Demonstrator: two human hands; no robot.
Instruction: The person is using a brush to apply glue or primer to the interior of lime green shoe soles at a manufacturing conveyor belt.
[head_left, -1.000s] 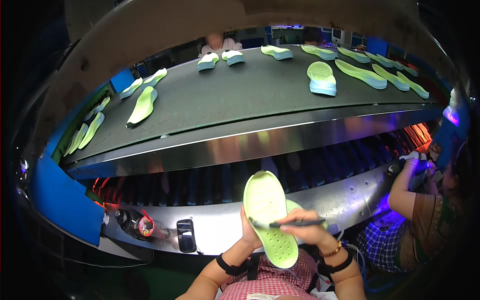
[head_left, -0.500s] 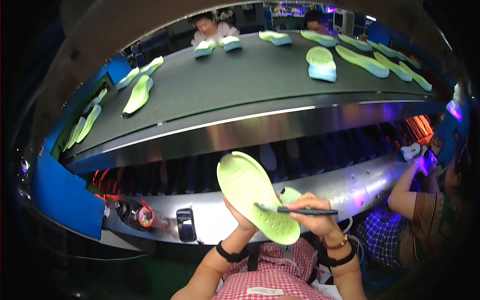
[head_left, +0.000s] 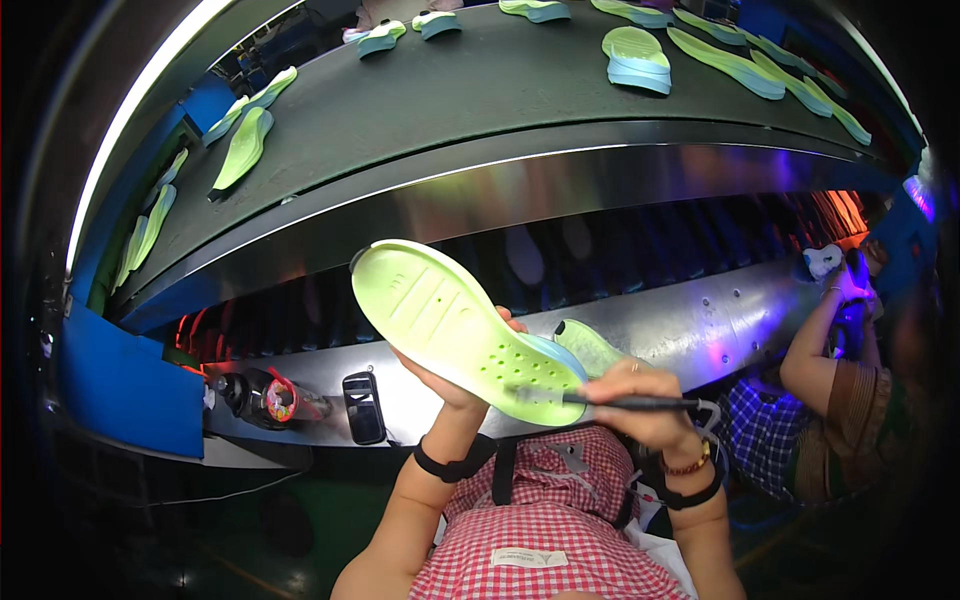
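A lime-green shoe sole (head_left: pixel 430 310) with small holes at its near end lies slantwise above the metal bench. My left hand (head_left: pixel 445 385) holds it from beneath, its fingertips showing past the right edge. My right hand (head_left: pixel 640 408) is closed around the dark handle of a slim brush (head_left: pixel 672 404). The brush's light tip is blurred by motion over the holed end of the sole. A second green sole (head_left: pixel 590 347) rests on the bench just behind my right hand, partly covered by the held sole.
More green-and-blue soles (head_left: pixel 638 62) sit on the dark conveyor belt (head_left: pixel 440 100). On the metal bench (head_left: pixel 690 312) to the left are a black phone (head_left: pixel 364 408) and bottles (head_left: pixel 285 400). A seated co-worker's arm (head_left: pixel 808 345) is at the right.
The held sole has shifted up and left and turned to lie more crosswise. The brush tip has gone from mid-sole to its near end. My view has tilted lower.
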